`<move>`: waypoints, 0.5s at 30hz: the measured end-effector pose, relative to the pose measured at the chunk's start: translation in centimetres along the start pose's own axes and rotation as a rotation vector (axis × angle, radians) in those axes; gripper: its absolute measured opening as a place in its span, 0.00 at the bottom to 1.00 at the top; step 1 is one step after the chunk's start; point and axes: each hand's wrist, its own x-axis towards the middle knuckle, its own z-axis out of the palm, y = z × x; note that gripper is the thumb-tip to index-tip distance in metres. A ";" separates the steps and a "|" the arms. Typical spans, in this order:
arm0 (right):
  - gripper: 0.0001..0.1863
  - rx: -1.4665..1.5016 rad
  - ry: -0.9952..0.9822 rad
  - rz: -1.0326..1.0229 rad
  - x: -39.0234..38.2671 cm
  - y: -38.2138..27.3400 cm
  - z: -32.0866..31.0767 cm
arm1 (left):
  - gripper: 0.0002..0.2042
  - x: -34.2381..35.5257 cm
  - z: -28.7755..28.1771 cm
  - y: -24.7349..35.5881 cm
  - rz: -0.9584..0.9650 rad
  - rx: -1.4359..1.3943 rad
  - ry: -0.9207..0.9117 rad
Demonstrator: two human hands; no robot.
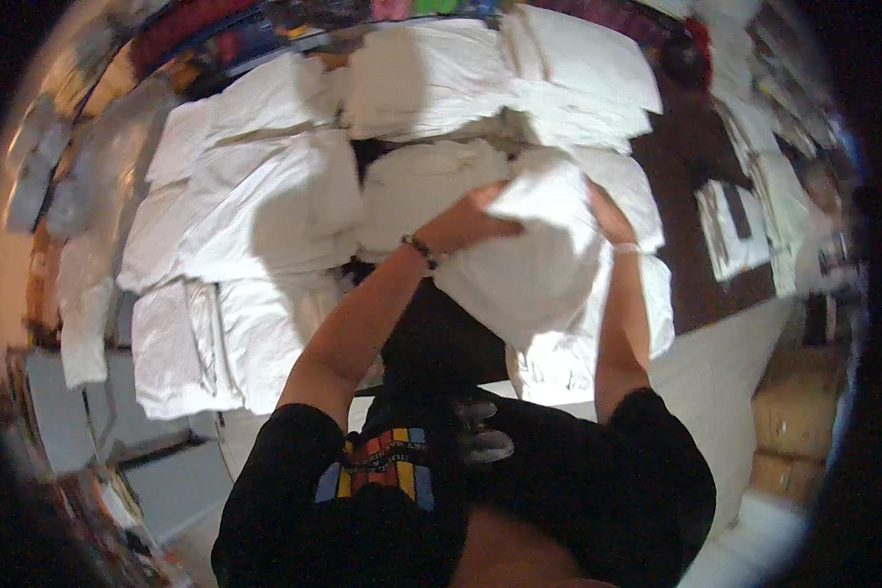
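Observation:
My left hand [468, 221] grips the left edge of a folded white cloth item [534, 265], its thumb lying across the top side. On the opposite edge my right hand [612, 212] is closed, with its fingertips partly hidden. The piece is lifted and tilted over the stacks, one corner hanging toward me. Whether it is one layer or several I cannot tell. Beneath and behind it lie a white folded stack [426, 191] in the middle and another [549, 372] nearer my body.
More white folded stacks [274, 211] cover the dark table [691, 245] on the left and at the back. A white bundle with a dark strip [733, 227] lies at the right. Cardboard boxes [794, 421] stand at the lower right; grey panels [171, 485] are at the lower left.

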 end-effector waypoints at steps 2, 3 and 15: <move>0.36 -0.053 -0.113 -0.245 -3.6 1.3 -2.7 | 0.33 -1.5 0.2 3.3 0.092 0.105 -0.057; 0.32 -0.037 -0.056 -0.270 -5.4 1.6 -3.0 | 0.32 -2.2 -0.2 4.9 0.189 0.181 -0.077; 0.29 0.505 0.292 -0.203 -17.6 -16.3 8.4 | 0.36 -19.3 -15.2 5.8 -0.010 -0.605 -0.010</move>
